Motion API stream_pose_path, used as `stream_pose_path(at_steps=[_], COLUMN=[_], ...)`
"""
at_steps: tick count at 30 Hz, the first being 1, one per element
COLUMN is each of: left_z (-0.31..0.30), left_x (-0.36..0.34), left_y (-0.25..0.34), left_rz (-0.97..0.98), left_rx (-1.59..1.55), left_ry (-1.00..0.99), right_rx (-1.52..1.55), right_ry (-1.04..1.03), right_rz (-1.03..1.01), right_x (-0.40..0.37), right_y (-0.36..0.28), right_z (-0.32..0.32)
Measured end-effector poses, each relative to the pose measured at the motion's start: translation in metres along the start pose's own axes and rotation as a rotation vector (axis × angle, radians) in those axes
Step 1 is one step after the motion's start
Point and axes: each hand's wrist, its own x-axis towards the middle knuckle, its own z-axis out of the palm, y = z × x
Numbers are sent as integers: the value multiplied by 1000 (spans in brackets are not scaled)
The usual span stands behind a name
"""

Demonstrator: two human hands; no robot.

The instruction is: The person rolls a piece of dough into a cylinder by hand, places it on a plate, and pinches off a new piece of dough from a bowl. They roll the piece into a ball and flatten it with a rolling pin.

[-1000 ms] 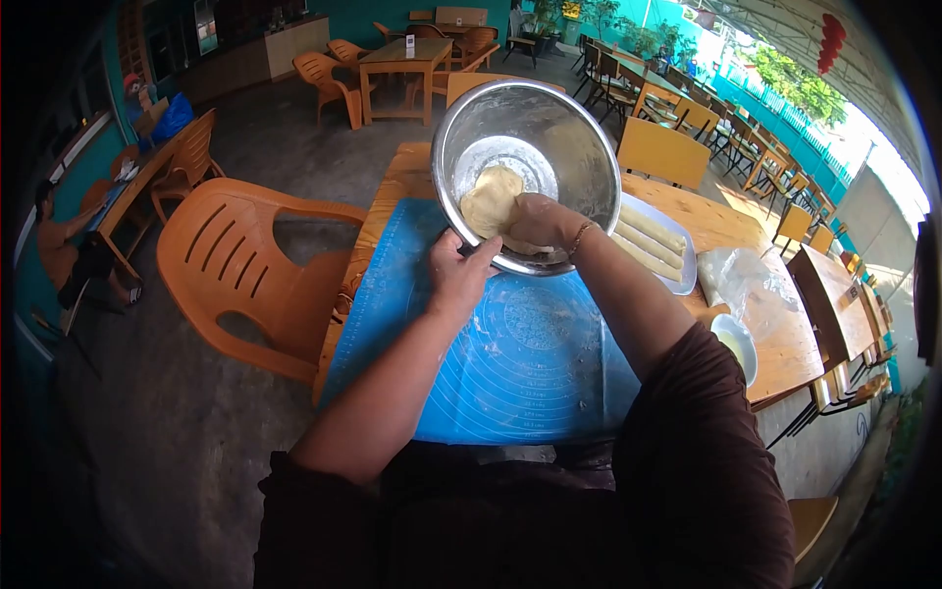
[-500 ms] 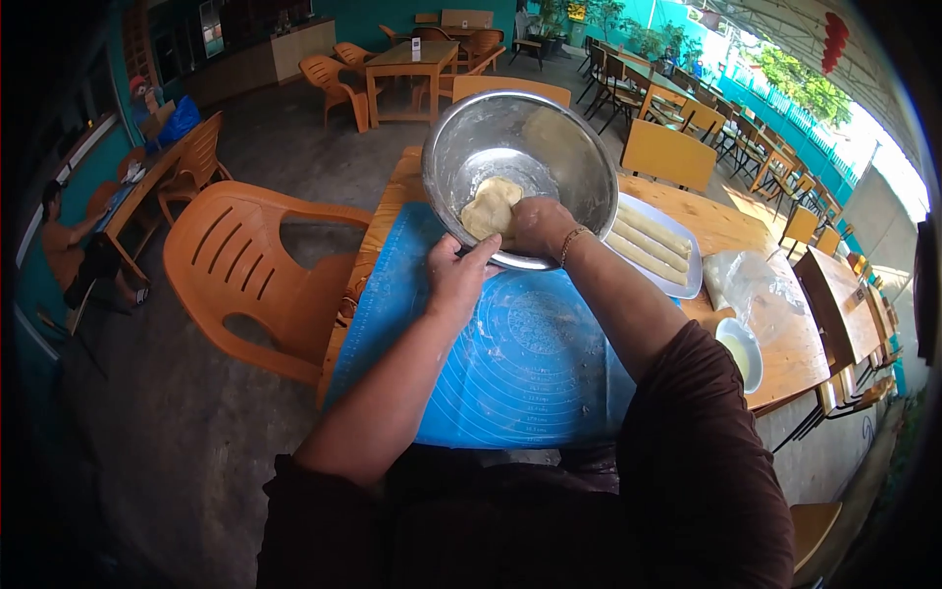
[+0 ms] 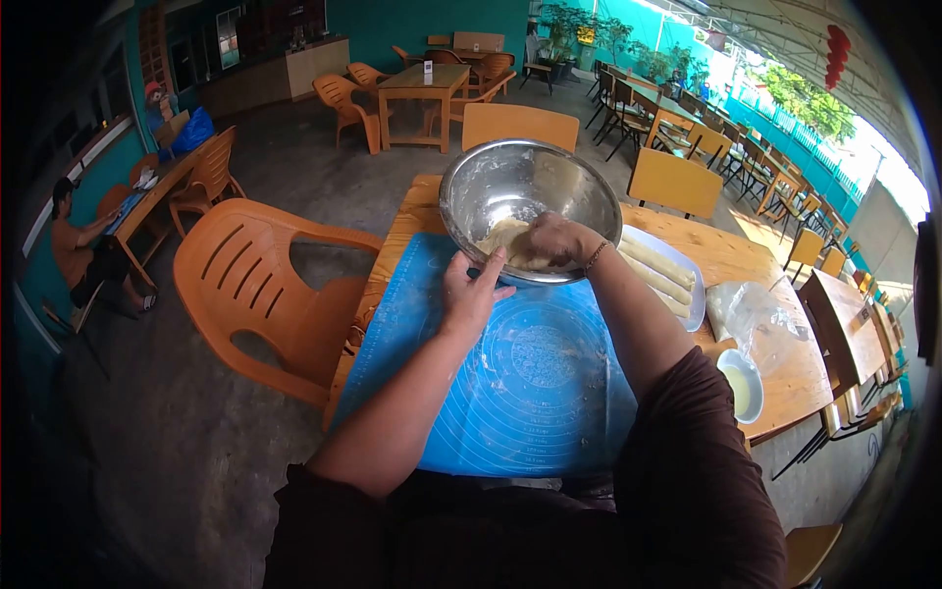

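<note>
A steel mixing bowl (image 3: 574, 187) stands at the far edge of a blue measuring mat (image 3: 461, 393), its mouth tipped a little towards me. Pale dough (image 3: 502, 239) lies low inside it, partly covered by my right hand (image 3: 561, 240). The fingers of that hand are curled and pressed into the dough; their tips are hidden. At the bowl's near left rim is my left hand (image 3: 471, 293), one digit up against the rim and the others lower along the outer wall. Flour dusts the mat and the bowl's inside.
Right of the bowl, a white tray (image 3: 695, 312) holds long dough rolls (image 3: 655, 272). Beyond are a clear plastic bag (image 3: 760, 319) and a small bowl (image 3: 741, 385) of pale contents. An orange chair (image 3: 265, 285) stands left of the wooden table (image 3: 424, 201). Another person (image 3: 78, 240) sits far left.
The bowl has tipped back to a more level position. My right hand has pushed deeper into the dough, flattening it. My left hand has shifted slightly on the rim.
</note>
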Motion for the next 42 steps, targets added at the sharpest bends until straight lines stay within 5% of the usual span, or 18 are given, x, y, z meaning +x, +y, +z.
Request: stream_pose_path(at_steps=[3, 6, 7, 9, 10, 12, 13, 15, 16, 18, 21, 24, 29, 36, 39, 42], left_z=[6, 4, 8, 17, 25, 46, 54, 69, 76, 84, 49, 49, 42, 45, 49, 43], left_x=[-2, 1, 2, 5, 14, 40, 52, 75, 83, 98, 122, 122, 118, 128, 126, 134], left_y=[6, 10, 17, 40, 52, 74, 77, 78, 75, 64, 31, 29, 28, 25, 27, 17], left_rz=[-32, 453, 459, 881, 882, 751, 758, 314, 324, -260, -121, -86, 1, -43, -192, -195], left_rx=[234, 885, 888, 1157, 1168, 1235, 1237, 1575, 1577, 1899, 1634, 1717, 1625, 1661, 1654, 1666], left_ry=[143, 431, 432, 230, 232, -251, -253, -521, -530, -582, -643, -608, -509, -620, -552, -469], right_rx=[-153, -189, -188, -326, -318, -293, -293, -243, -256, -267, -281, -316, -384, -208, -572, -251], right_ry=[10, 64, 68, 35, 35, -9, -1, 80, 89, 90, 50, 75, 263, 477, 389, 317], right_rz=[58, 78, 74, 16, 8, -73, -73, -146, -177, -217, -223, -104, -241, -168, -443, -175], right_x=[7, 37, 42, 51, 52, 51, 45, 34, 49, 71, 64, 42, 45, 46, 39, 20], right_y=[3, 21, 23, 25, 24, 25, 25, 23, 31, 49, 39, 23, 29, 37, 35, 18], right_z=[2, 10, 10, 12, 13, 10, 10, 10, 15, 25, 20, 12, 15, 16, 5, -5])
